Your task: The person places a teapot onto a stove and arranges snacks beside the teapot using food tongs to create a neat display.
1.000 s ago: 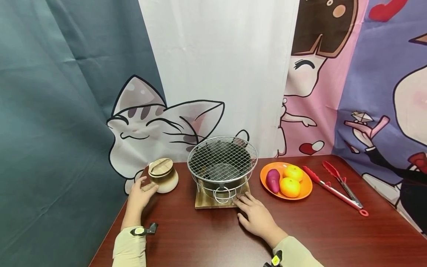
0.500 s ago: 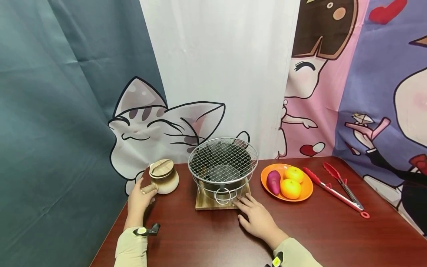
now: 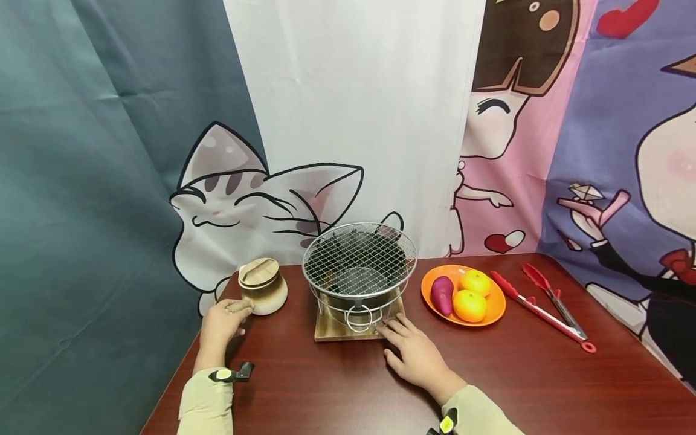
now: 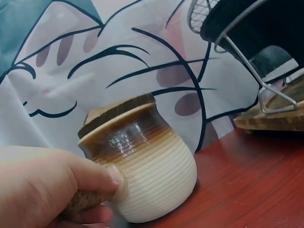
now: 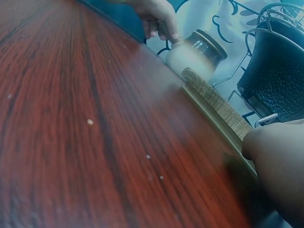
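Observation:
A small ceramic teapot-like pot [image 3: 270,297], brown above and cream below, stands at the table's left with a wooden lid [image 3: 260,272] on it. My left hand [image 3: 219,329] grips its rope-wrapped side handle [image 3: 236,306]; in the left wrist view the thumb [image 4: 111,176] lies along the handle close to the pot's wall. Centrally stands a black barbecue stove with a round wire grill [image 3: 360,260], set on a wooden board [image 3: 329,327]. With fingers extended, my right hand [image 3: 415,353] rests at the board's front right edge, near the stove's wire ring [image 3: 359,319].
Right of the stove is an orange plate [image 3: 492,313] bearing a purple sweet potato-like piece [image 3: 442,295] and two yellow-orange fruits [image 3: 470,306]. Red-handled tongs [image 3: 544,308] lie spread beyond it. A printed curtain [image 3: 353,109] hangs behind the table [image 3: 315,386].
My left hand has come down onto the pot's handle, and its fingers have closed round it. The pot and my right hand stay in place, while the view shifts slightly.

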{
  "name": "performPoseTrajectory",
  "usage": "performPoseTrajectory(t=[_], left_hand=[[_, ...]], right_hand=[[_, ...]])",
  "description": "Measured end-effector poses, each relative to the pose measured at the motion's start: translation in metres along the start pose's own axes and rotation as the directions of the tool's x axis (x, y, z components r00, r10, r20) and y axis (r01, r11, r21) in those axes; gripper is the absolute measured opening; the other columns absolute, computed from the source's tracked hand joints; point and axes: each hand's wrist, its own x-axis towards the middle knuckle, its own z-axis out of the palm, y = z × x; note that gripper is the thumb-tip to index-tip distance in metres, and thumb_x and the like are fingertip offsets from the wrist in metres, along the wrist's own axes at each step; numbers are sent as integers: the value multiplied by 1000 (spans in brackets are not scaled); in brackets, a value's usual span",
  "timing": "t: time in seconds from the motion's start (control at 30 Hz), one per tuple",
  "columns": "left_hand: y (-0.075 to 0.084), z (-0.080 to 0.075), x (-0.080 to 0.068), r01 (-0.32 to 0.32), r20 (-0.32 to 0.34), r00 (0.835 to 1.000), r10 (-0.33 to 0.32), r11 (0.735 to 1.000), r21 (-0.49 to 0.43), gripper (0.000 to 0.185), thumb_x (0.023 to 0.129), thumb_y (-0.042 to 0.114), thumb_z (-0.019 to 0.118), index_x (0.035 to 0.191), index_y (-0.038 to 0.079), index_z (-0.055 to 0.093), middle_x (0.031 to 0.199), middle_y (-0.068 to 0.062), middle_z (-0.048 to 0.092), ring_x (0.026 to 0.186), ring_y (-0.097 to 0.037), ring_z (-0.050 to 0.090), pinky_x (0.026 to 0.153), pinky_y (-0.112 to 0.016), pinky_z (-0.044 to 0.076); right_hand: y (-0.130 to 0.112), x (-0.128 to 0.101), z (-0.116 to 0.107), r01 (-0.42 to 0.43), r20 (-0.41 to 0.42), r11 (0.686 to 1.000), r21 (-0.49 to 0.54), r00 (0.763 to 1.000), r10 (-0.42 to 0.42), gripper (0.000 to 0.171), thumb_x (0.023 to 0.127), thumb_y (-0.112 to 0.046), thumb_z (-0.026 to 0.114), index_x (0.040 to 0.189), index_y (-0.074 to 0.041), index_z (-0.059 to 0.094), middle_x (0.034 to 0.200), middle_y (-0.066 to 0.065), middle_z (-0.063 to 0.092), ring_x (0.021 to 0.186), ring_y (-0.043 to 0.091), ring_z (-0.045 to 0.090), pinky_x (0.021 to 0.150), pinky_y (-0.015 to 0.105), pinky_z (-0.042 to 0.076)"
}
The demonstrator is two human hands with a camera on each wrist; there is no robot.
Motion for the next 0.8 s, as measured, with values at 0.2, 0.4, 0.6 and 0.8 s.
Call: performPoseTrajectory(t=[0.2, 0.4, 0.6, 0.8], left_hand=[[-1, -3, 0, -8, -61, 998, 14, 996, 85, 53, 89, 44, 72, 126, 5, 66, 110, -23, 71, 66, -25, 71, 65, -40, 51], [-4, 0, -1, -44, -80, 995, 52, 994, 103, 53, 89, 44, 73, 122, 2, 68, 126, -25, 65, 116, -48, 58, 94, -61, 46], [-8, 7, -3, -41, -104, 993, 49, 996, 76, 50, 88, 40, 74, 121, 3, 69, 130, -25, 63, 118, -48, 57, 96, -61, 45], [-3, 12, -2, -28, -158, 987, 35, 998, 47, 47, 88, 40, 75, 119, 4, 71, 127, -24, 65, 115, -48, 59, 96, -60, 45]], right_hand=[[-1, 4, 1, 16, -10, 1000, 8, 1000, -16, 49, 85, -22, 73, 133, -12, 67, 137, 10, 63, 131, 43, 52, 108, 55, 42], [-2, 2, 0, -20, 47, 1000, 0, 999, 20, 50, 87, -25, 72, 135, -15, 65, 140, 9, 61, 134, 42, 50, 110, 54, 41], [-1, -3, 0, -26, 55, 1000, -12, 998, 26, 49, 87, -26, 71, 135, -16, 65, 140, 8, 61, 134, 41, 50, 110, 53, 41], [-1, -1, -1, -1, 30, 1000, -12, 1000, 1, 48, 87, -25, 72, 134, -15, 66, 139, 9, 62, 132, 41, 52, 110, 54, 41]])
